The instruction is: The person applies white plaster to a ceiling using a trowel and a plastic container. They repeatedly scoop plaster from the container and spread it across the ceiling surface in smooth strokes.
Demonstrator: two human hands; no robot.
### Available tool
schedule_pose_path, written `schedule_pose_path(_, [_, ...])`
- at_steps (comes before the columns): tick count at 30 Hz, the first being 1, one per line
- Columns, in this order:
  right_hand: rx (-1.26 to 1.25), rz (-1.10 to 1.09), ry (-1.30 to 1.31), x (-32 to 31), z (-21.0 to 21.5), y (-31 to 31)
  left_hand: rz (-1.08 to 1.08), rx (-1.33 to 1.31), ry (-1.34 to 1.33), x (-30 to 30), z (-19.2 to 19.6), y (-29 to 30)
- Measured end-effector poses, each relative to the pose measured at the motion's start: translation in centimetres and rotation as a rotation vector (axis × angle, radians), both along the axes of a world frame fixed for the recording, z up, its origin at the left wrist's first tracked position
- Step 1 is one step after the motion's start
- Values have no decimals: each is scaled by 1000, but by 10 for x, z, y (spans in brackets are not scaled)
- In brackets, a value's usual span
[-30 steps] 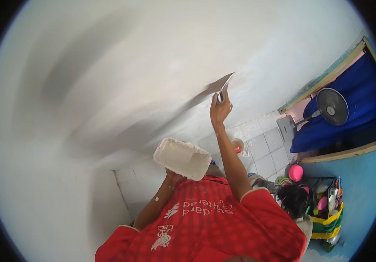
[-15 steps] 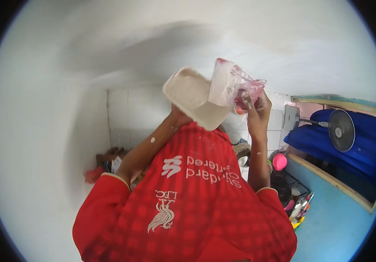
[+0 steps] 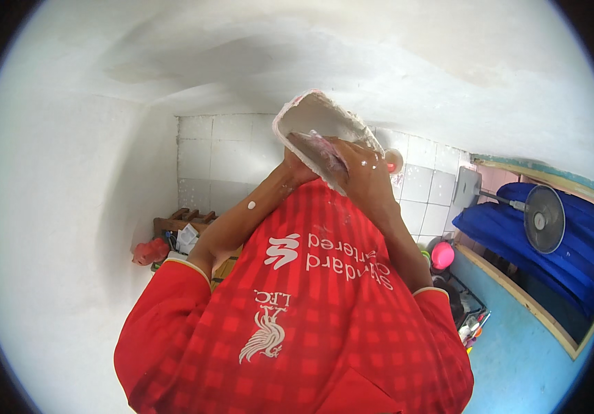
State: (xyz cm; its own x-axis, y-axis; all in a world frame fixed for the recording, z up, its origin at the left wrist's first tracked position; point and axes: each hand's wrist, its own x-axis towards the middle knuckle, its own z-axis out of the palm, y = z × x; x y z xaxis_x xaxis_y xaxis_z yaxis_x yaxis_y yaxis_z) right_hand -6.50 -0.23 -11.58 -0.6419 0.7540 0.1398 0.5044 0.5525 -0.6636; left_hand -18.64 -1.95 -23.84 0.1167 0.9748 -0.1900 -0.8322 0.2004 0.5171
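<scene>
Lowered from the ceiling: right hand [image 3: 362, 172] gripping scraper [image 3: 321, 153] inside white tub [image 3: 311, 121]; left hand [image 3: 295, 169] clasping tub beneath.

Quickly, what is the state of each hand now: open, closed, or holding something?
Left hand: closed on the white tub, holding it from below.
Right hand: closed on a plaster-smeared scraper, blade inside the tub.

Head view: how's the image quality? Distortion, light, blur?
Head view: strong fisheye, black corners, the tile lines and blue-green doorframe bowing near the rim; soft, even daylight with a broad grey shadow across the white plastered ceiling; the white plaster-smeared rectangular container and both hands on it look slightly soft; no harsh glare.
</scene>
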Motion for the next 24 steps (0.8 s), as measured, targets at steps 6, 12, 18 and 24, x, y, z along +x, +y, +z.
schedule_pose_path(6, [-35, -16, -49, 12, 14, 1, -90, 113, -255, -1, -3, -3])
schedule_pose_path(12, [155, -106, -25, 11, 24, 3, -168, 96, -896, -1, -7, 10])
schedule_pose_path(18, [281, -98, -233, -6, 27, -12, -143, 187, -785, 0, 7, 23])
schedule_pose_path(24, [261, -161, -153, -9, 37, 8, -117, 246, -729, -2, 10, 31])
